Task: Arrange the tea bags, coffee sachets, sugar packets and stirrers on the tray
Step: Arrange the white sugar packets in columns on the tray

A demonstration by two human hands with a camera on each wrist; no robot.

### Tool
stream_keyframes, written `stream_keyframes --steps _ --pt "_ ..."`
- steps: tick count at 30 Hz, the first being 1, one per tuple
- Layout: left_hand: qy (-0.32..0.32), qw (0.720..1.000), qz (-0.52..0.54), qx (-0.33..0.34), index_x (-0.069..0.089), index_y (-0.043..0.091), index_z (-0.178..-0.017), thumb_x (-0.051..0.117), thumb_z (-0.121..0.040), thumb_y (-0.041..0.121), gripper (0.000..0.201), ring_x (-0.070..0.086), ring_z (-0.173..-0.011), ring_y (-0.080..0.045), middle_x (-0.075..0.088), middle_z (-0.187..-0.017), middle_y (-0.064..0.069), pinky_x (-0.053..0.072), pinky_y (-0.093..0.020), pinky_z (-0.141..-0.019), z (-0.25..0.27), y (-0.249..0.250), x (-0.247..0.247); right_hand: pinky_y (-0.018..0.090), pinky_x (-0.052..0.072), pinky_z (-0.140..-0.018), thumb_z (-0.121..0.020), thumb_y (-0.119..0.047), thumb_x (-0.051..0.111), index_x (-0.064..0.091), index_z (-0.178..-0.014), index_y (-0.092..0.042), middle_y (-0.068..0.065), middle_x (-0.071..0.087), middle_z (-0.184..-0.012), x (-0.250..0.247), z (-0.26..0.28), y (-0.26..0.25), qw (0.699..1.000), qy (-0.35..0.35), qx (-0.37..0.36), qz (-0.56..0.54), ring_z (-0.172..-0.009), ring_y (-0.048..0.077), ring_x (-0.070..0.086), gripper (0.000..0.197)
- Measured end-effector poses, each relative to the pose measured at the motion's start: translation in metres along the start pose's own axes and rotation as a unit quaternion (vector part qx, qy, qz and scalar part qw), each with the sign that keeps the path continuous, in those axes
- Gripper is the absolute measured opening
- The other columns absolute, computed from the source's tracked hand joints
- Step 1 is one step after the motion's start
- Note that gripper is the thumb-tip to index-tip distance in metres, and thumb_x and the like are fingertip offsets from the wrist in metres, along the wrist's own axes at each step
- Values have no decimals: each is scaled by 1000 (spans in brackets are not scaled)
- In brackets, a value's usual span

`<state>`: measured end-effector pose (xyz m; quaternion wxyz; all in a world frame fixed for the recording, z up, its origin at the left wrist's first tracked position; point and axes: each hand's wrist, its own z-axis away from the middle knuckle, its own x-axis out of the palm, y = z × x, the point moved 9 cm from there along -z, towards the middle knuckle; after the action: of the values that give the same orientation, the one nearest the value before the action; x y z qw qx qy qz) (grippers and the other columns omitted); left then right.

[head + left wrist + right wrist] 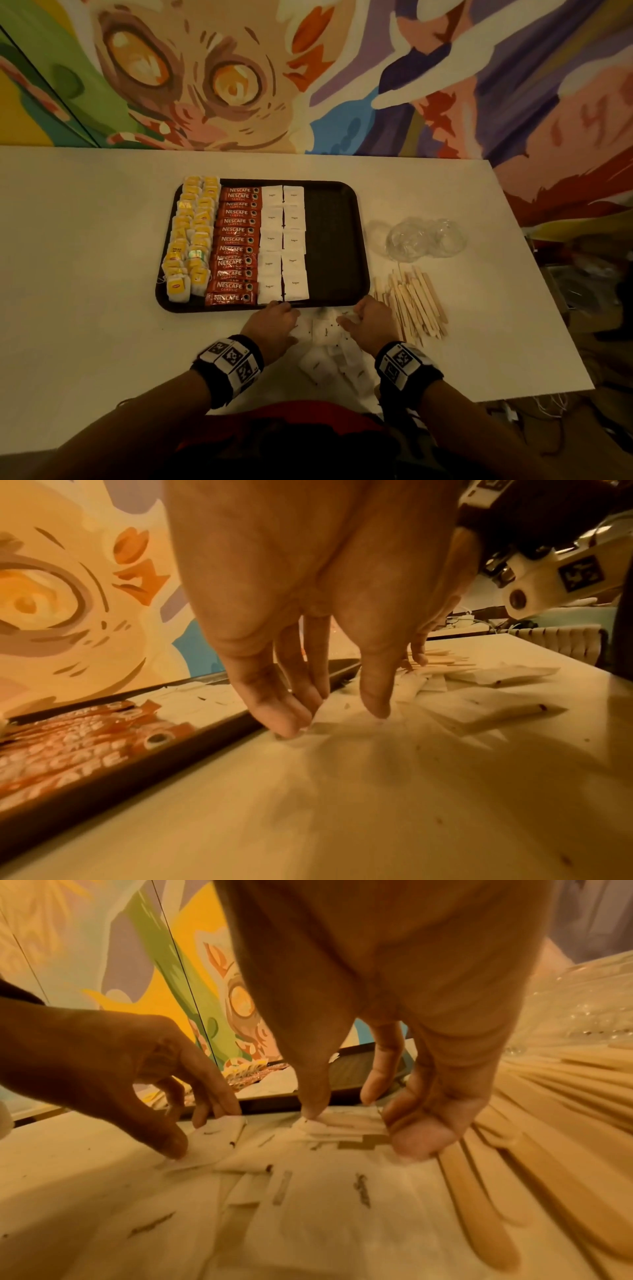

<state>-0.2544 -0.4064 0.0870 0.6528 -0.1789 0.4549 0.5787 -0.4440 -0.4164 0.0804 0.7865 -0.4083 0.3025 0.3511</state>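
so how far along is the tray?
Done: tea bags, coffee sachets and two columns of sugar packets lined up on the tray.
In hand: left hand and right hand are each picking at loose packets beside it.
Left: those packets, plus the stirrers, all off-tray.

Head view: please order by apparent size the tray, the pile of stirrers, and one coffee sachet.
1. tray
2. pile of stirrers, clearly smaller than the tray
3. coffee sachet, smallest

All lie on the table at similar distance, so the order is reliable.
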Motion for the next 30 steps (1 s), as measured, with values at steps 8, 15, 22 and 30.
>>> stream_keyframes --steps 8,15,22,30 --pt "6 992 109 -57 43 24 -136 68 -85 37 58 40 -126 -18 47 -133 2 39 -33 -101 2 -21 8 25 51 -75 -70 -35 86 51 -107 -20 8 61 -115 5 0 13 995 -29 66 -67 -99 22 63 54" --pt "-19 988 142 -60 57 22 -121 63 -88 34 35 47 -109 -16 53 -119 -1 41 -28 -92 3 -23 8 10 43 -64 -84 -30 75 73 -76 -13 -6 64 -72 4 -3 14 997 -58 42 -8 -73 6 60 18" --pt "13 963 263 -49 65 17 -115 59 -94 27 24 53 -92 -9 58 -104 3 42 -22 -81 10 -29 -6 21 46 -80 -89 -29 68 78 -90 -17 -4 72 -92 1 -2 7 998 -62 -1 20 -77 3 57 16" --pt "24 883 464 -70 73 15 -90 75 -79 22 13 72 -69 -13 74 -77 -1 59 -26 -58 14 -45 -12 33 62 -68 -82 -11 74 65 -86 -8 3 71 -80 -7 4 7 985 -72 43 -149 -62 15 72 11"
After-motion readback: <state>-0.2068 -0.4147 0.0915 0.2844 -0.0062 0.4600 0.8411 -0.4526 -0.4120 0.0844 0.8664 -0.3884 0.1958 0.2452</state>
